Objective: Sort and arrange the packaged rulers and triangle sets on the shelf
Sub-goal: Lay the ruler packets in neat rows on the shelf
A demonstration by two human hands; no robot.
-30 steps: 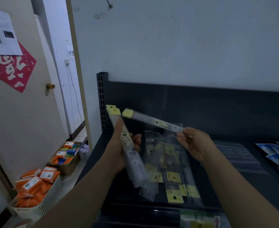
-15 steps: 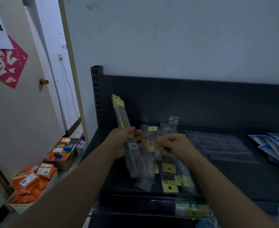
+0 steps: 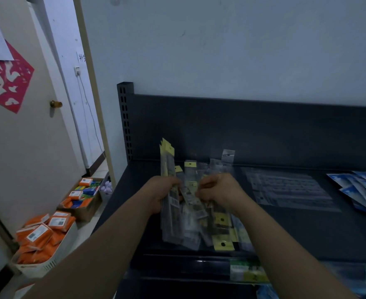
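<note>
While both hands hover above the shelf, left hand grips an upright ruler bundle; right hand, fingers curled, pinches one ruler packet. Loose packets lie on shelf beneath.

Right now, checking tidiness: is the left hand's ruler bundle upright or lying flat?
Upright: the left hand grips the ruler bundle near its middle, yellow headers pointing up.

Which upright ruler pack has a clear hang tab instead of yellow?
The pack rising above the right hand; the bundle in the left hand has yellow tabs.
</note>
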